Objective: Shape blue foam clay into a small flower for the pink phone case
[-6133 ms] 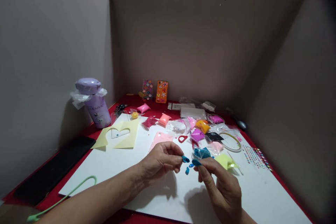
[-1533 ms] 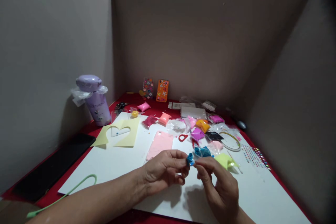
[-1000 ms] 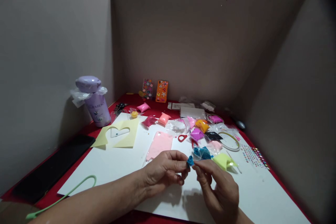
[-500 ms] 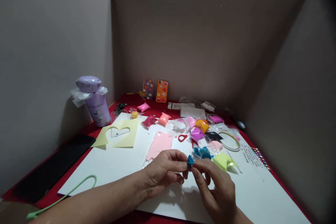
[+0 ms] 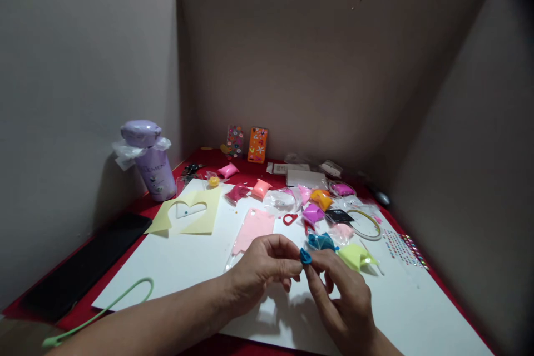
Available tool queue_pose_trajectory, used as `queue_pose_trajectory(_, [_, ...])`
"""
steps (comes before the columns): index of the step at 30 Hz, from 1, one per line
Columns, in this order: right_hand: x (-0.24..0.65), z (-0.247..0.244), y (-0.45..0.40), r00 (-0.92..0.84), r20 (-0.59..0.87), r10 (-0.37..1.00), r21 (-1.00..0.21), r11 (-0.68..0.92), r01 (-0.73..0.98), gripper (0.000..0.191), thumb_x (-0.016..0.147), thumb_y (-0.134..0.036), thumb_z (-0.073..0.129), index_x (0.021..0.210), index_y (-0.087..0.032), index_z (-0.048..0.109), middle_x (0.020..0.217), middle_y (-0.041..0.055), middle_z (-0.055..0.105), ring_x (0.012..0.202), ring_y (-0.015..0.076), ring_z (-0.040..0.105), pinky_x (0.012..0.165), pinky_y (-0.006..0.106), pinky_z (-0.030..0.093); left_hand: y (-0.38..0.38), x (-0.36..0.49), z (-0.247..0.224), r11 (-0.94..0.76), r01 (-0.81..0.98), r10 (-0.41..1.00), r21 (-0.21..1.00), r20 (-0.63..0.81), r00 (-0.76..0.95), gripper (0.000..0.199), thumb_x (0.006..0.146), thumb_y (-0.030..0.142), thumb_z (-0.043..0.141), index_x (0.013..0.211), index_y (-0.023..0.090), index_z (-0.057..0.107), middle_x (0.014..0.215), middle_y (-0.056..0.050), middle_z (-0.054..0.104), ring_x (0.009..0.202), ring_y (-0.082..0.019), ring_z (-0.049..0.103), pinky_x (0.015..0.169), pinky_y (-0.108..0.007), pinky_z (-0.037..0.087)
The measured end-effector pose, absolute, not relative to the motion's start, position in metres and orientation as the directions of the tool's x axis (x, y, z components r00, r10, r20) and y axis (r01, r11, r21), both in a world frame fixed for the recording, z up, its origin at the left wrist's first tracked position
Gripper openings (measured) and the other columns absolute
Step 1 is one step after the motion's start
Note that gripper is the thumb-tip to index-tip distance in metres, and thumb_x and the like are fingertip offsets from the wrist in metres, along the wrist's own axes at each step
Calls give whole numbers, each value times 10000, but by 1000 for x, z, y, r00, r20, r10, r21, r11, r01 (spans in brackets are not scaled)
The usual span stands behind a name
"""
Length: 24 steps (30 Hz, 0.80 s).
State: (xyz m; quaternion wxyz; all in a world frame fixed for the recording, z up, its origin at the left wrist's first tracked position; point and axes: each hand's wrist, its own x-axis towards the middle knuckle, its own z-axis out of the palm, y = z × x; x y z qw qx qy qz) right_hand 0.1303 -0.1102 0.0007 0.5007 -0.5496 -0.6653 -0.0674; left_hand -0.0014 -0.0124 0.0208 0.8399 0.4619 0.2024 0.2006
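A small folded piece of blue clay [image 5: 305,256] is pinched between my two hands above the white board. The thumb and fingertips of my left hand [image 5: 265,264] close on its left side. My right hand [image 5: 344,292] grips its right side with thumb and index finger. Just behind the fingers lies an opened bag of blue clay [image 5: 322,241]. To its right is a packet of yellow clay [image 5: 356,257]. A phone case [image 5: 254,231] partly covered in pink clay lies beyond my left hand, which hides its lower end.
Red scissors [image 5: 290,219], several clay packets and a tape ring [image 5: 365,225] lie behind my hands. At left are yellow paper [image 5: 212,208] with a heart cutout, a wrapped purple bottle [image 5: 156,175] and a green strap [image 5: 125,292]. Gem stickers [image 5: 404,249] lie at right.
The blue clay has turned a little in my fingertips and now looks more curled. Both hands have shifted very slightly; the things around them stay put.
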Motion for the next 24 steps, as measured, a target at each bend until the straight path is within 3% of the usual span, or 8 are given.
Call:
queue_pose_trajectory(15, [131,4,-110,49,765,643,-425,446,787,206,798,-44,510,959,-161,565,787,61,592,631,130,550,512,239,451,-14,0,26,373,-147,582,916,-108,806,247,617,273,764,708,108,604,581,-12,582,545,-105,528,515,-218,386])
queue_pose_trajectory(24, [136,0,-111,30,779,626,-372,424,826,235,773,-27,538,967,-158,558,819,74,599,656,134,564,536,249,459,-12,-1,25,378,-157,569,912,-95,817,304,553,211,798,799,123,642,735,-32,625,626,-109,541,526,-206,411])
